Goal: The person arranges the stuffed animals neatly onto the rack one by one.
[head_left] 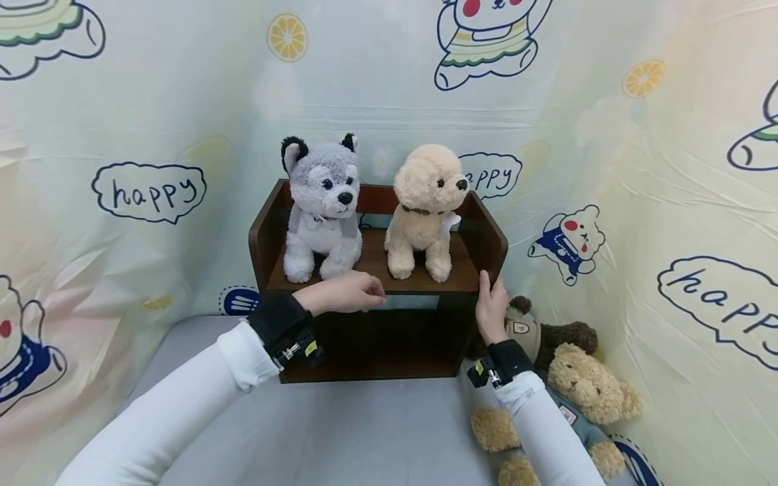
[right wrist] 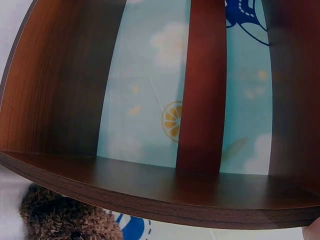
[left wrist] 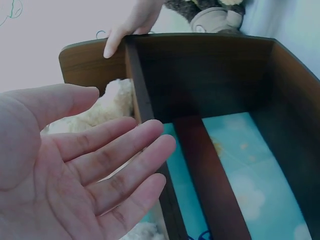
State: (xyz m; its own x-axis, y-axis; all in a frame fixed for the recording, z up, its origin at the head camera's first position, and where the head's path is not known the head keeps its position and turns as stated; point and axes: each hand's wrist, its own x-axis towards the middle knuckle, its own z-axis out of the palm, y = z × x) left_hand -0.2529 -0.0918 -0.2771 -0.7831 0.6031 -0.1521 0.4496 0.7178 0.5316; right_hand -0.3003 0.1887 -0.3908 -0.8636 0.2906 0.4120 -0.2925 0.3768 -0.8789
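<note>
Head view: dark-brown, two-tiered shelf (head_left: 373,258); right hand (head_left: 491,310) grips its side; left hand (head_left: 348,292) loosely spread.

The left arm (head_left: 167,408), in a white sleeve, reaches forward and slants to the right. The left hand (head_left: 346,292) holds nothing; its fingers (left wrist: 135,165) are almost straight and slightly spread, the thumb apart. The right arm (head_left: 550,428) slants to the left, and the right hand (head_left: 491,310) grips, its thumb pointing upward.
</note>
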